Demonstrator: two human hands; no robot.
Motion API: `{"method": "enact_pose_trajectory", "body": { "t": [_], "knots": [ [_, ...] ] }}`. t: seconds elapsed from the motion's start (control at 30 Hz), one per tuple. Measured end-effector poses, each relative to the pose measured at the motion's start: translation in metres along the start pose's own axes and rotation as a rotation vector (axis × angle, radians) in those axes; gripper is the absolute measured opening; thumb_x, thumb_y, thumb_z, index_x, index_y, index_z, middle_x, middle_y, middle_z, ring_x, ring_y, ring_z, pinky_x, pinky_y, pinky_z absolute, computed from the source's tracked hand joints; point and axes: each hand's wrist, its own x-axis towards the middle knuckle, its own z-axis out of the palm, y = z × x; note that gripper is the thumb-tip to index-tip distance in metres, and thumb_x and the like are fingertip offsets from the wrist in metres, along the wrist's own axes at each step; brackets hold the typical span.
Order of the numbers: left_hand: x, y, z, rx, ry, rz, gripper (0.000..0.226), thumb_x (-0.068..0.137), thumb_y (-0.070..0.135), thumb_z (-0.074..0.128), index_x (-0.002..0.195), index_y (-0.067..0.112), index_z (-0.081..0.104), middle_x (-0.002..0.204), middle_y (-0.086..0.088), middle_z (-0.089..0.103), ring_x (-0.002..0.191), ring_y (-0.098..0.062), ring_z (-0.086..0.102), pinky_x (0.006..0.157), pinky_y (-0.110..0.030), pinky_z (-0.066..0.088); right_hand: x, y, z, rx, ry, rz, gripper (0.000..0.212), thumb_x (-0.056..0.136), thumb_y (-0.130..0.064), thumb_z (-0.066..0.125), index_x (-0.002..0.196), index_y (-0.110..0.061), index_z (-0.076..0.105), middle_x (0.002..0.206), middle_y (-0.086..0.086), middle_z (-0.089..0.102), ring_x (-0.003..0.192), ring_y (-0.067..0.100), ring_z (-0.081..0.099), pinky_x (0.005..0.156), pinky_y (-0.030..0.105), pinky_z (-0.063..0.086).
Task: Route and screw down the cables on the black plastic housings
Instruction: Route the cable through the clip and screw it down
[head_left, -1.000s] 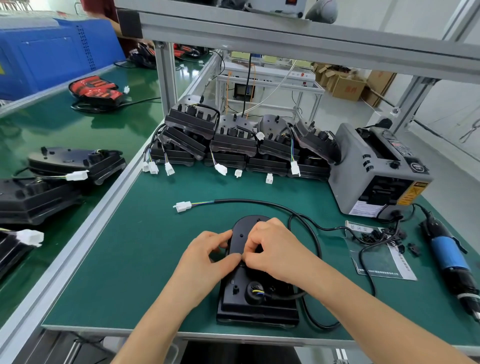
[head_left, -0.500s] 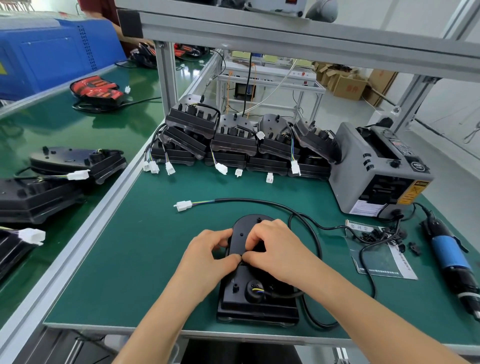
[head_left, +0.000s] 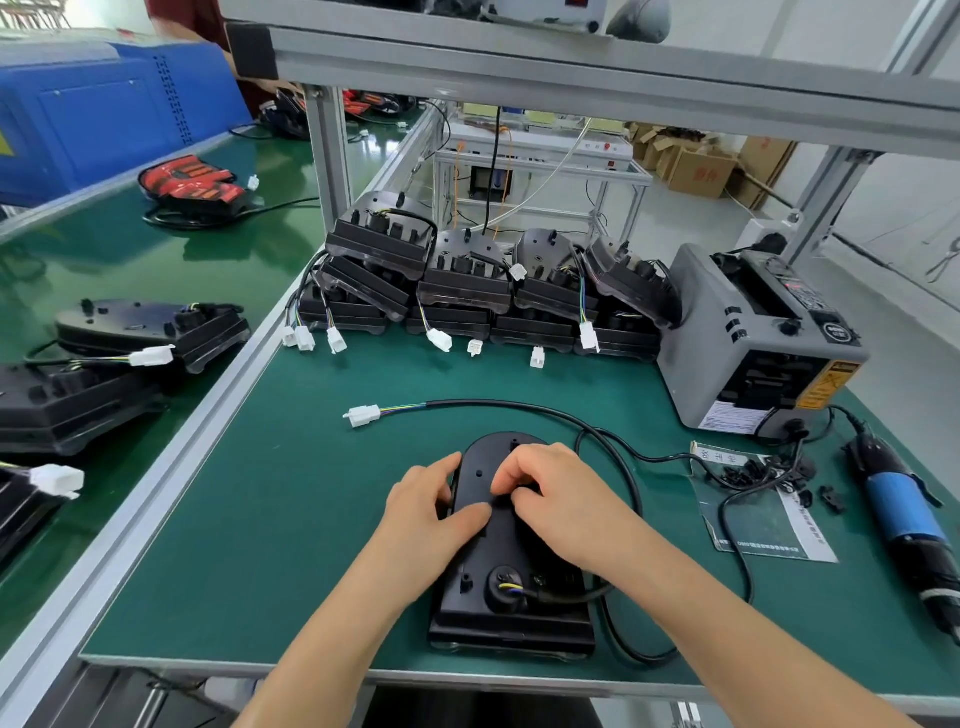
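At six o'clock on the bench (head_left: 260, 519), the housing (head_left: 480, 462) lies flat. The left hand (head_left: 426, 506) grips its nine o'clock edge, and the right hand (head_left: 566, 499) curls its fingers, hiding what, if anything, they hold. The cable (head_left: 519, 402), looping loose toward twelve, may spring off its route if a hand slips.

Two hands (head_left: 431, 514), one screwdriver (head_left: 904, 514), one tape dispenser (head_left: 727, 332), over ten housings (head_left: 480, 462).

Both forearms reach in from below, hands close together. Left hand (head_left: 434, 506) grips the housing (head_left: 496, 543) by its edge, thumb on top. Right hand (head_left: 558, 493) curls its fingertips down, whatever they pinch hidden.
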Motion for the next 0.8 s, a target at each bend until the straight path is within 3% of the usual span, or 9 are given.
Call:
{"method": "enact_pose_trajectory", "body": {
  "t": [0.07, 0.2, 0.27, 0.33, 0.47, 0.5, 0.53, 0.67, 0.8],
  "knots": [
    [0.0, 0.001, 0.0, -0.03, -0.015, -0.036, 0.032, 0.088, 0.025, 0.06, 0.097, 0.053, 0.047, 0.087, 0.0, 0.045, 0.097, -0.023, 0.047, 0.086, -0.029, 0.04, -0.001, 0.001, 0.002, 0.01, 0.007, -0.006, 0.033, 0.087, -0.003, 0.043, 0.086, -0.033, 0.056, 0.087, -0.027, 0.05, 0.1, -0.001, 0.038, 0.079, 0.015, 0.032],
    [0.004, 0.003, -0.008, -0.033, -0.022, -0.054, 0.031, 0.095, 0.018, 0.048, 0.088, 0.046, 0.059, 0.084, -0.002, 0.048, 0.088, -0.023, 0.05, 0.075, -0.023, 0.038, -0.003, 0.004, -0.002, 0.068, 0.028, 0.001, 0.033, 0.089, -0.005, 0.046, 0.087, -0.036, 0.058, 0.088, -0.026, 0.052, 0.093, -0.011, 0.041, 0.076, 0.001, 0.031],
    [0.004, 0.002, -0.011, 0.089, -0.01, -0.095, 0.025, 0.098, 0.026, 0.045, 0.118, 0.03, 0.06, 0.101, 0.0, 0.053, 0.102, -0.017, 0.05, 0.082, -0.019, 0.037, -0.007, 0.008, -0.01, 0.095, 0.102, 0.013, 0.033, 0.089, -0.008, 0.05, 0.085, -0.04, 0.055, 0.089, -0.026, 0.053, 0.084, -0.015, 0.043, 0.072, 0.001, 0.031],
    [0.0, -0.002, -0.018, 0.305, 0.03, -0.115, 0.039, 0.099, 0.037, 0.041, 0.135, 0.024, 0.051, 0.121, 0.002, 0.051, 0.118, -0.016, 0.043, 0.099, -0.024, 0.034, -0.015, 0.017, -0.021, 0.076, 0.188, 0.031, 0.03, 0.09, -0.012, 0.052, 0.085, -0.041, 0.054, 0.092, -0.023, 0.053, 0.08, -0.013, 0.044, 0.074, 0.006, 0.032],
    [-0.017, 0.001, -0.034, 0.729, -0.057, -0.088, 0.045, 0.095, 0.056, 0.027, 0.12, 0.038, 0.06, 0.112, 0.011, 0.052, 0.107, -0.013, 0.041, 0.098, -0.03, 0.038, -0.04, 0.042, -0.045, -0.185, 0.172, 0.207, 0.008, 0.092, -0.035, 0.052, 0.091, -0.042, 0.047, 0.097, -0.02, 0.048, 0.091, 0.002, 0.051, 0.081, 0.025, 0.042],
    [-0.02, 0.004, -0.034, 0.77, -0.11, -0.102, 0.049, 0.093, 0.061, 0.024, 0.115, 0.039, 0.061, 0.107, 0.011, 0.052, 0.105, -0.013, 0.042, 0.096, -0.031, 0.04, -0.045, 0.046, -0.049, -0.273, 0.125, 0.293, 0.009, 0.092, -0.045, 0.049, 0.099, -0.04, 0.047, 0.1, -0.019, 0.046, 0.091, 0.004, 0.053, 0.08, 0.027, 0.044],
    [-0.021, 0.007, -0.032, 0.781, -0.155, -0.129, 0.053, 0.09, 0.066, 0.023, 0.109, 0.037, 0.063, 0.102, 0.011, 0.051, 0.103, -0.013, 0.045, 0.094, -0.032, 0.041, -0.05, 0.051, -0.051, -0.343, 0.058, 0.364, 0.023, 0.091, -0.053, 0.045, 0.107, -0.037, 0.047, 0.101, -0.017, 0.046, 0.09, 0.006, 0.056, 0.079, 0.029, 0.045],
    [-0.022, 0.015, -0.02, 0.614, -0.179, -0.213, 0.057, 0.087, 0.071, 0.029, 0.078, 0.021, 0.055, 0.088, 0.006, 0.048, 0.083, -0.011, 0.055, 0.08, -0.028, 0.045, -0.056, 0.054, -0.046, -0.207, -0.126, 0.429, 0.049, 0.085, -0.066, 0.042, 0.121, -0.033, 0.046, 0.094, -0.016, 0.057, 0.062, -0.003, 0.064, 0.065, 0.023, 0.047],
    [-0.023, 0.018, -0.014, 0.389, -0.169, -0.201, 0.04, 0.09, 0.061, 0.042, 0.074, 0.025, 0.052, 0.092, 0.004, 0.052, 0.082, -0.009, 0.056, 0.076, -0.025, 0.044, -0.054, 0.05, -0.032, -0.075, -0.12, 0.384, 0.058, 0.075, -0.077, 0.042, 0.115, -0.036, 0.05, 0.104, -0.018, 0.059, 0.082, 0.0, 0.062, 0.075, 0.023, 0.047]
  ]
}}
